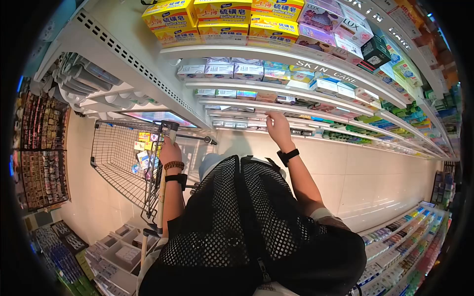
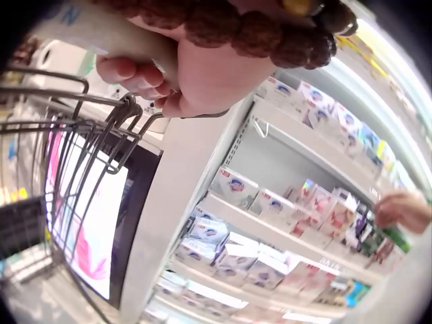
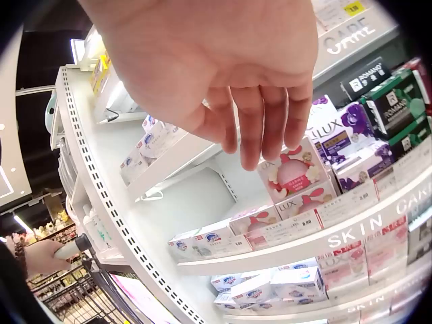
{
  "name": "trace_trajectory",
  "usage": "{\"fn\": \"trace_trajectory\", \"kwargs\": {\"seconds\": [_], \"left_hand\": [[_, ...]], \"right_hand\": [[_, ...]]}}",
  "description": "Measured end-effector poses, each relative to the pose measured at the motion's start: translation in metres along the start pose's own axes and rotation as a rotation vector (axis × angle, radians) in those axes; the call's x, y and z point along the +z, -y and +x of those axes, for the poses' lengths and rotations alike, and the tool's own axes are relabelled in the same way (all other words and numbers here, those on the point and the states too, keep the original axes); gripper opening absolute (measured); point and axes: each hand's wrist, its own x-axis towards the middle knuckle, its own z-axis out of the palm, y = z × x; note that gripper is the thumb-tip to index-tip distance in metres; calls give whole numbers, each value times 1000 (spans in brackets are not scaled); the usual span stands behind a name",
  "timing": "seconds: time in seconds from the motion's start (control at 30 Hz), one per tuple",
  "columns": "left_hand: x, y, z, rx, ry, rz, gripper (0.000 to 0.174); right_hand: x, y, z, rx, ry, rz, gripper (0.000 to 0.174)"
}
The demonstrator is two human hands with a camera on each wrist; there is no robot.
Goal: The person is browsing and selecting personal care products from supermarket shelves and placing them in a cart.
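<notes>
My left hand (image 1: 170, 152) grips the pale handle (image 1: 162, 197) of a wire shopping cart (image 1: 109, 167); in the left wrist view the fingers of that hand (image 2: 212, 77) wrap round the bar. My right hand (image 1: 280, 130) is held out at the shelves, holding nothing. Seen in the right wrist view, the hand (image 3: 223, 61) has its fingers hanging down, loosely bent, just in front of or above a pink LUX box (image 3: 295, 177); whether they touch it, I cannot tell. Purple LUX boxes (image 3: 347, 131) stand to the right of it.
Yellow sulfur soap boxes (image 1: 222, 15) stand on the upper shelf. A white perforated upright (image 1: 143, 66) rises between cart and shelves. Several packages (image 1: 143, 160) lie in the cart. A lit screen (image 2: 91, 216) is beside the cart. More shelving (image 1: 405, 241) stands behind at the right.
</notes>
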Motion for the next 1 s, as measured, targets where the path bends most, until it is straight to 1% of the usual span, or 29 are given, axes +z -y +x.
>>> {"fn": "trace_trajectory", "kwargs": {"seconds": [0.03, 0.07, 0.13, 0.23, 0.3, 0.37, 0.4, 0.47, 0.5, 0.6, 0.63, 0.7, 0.73, 0.8, 0.83, 0.9, 0.93, 0.97, 1.0], "left_hand": [[-4, -1, 0, 13, -21, -13, 35], [-6, -3, -2, 9, -22, -9, 34], [-9, -6, -4, 2, -14, -10, 34], [-11, -5, -6, 0, 4, -1, 33], [-9, -7, -9, -14, 30, -20, 34], [-8, -8, -11, -17, 34, 14, 33], [-9, -9, -13, -15, 39, 15, 32], [-10, -12, -21, 9, 27, 13, 30], [-9, -15, -23, -7, 34, 14, 30], [-8, -21, -30, 25, 39, -19, 26], [-9, -26, -33, 23, 38, 9, 21], [-5, -31, -36, 32, 51, -12, 19], [-5, -35, -35, 31, 45, -7, 19], [-7, -45, -35, 33, 54, -15, 19], [-7, -49, -36, 32, 48, -10, 19], [-10, -54, -45, 26, 118, -55, 19], [-16, -59, -49, 36, 138, -61, 20], [-18, -62, -49, 41, 162, -73, 20], [-20, -66, -55, 32, 175, -82, 23]], "right_hand": [[-1, 5, 8, -70, -28, -21, 15], [-2, 9, 18, -74, -26, -11, 15], [-3, 23, 38, -319, -203, -33, 19], [-2, 42, 53, -295, -156, 16, 22], [-1, 54, 62, -341, -161, 34, 21], [3, 69, 70, -423, -142, 1, 27], [5, 77, 75, -431, -140, 9, 27], [11, 94, 84, -527, -170, -85, 40], [15, 100, 88, -532, -167, -77, 40], [32, 114, 101, -494, -199, -352, 57], [39, 114, 103, -499, -200, -344, 57], [51, 115, 107, -468, -234, -443, 43], [54, 114, 110, -469, -239, -436, 43], [55, 109, 117, -494, -194, -560, 31], [54, 106, 119, -494, -200, -554, 31], [50, 101, 123, -591, -180, -435, 12], [46, 100, 127, -603, -172, -400, 19], [42, 101, 133, -605, -185, -398, 19], [39, 100, 134, -622, -148, -321, 22]]}}
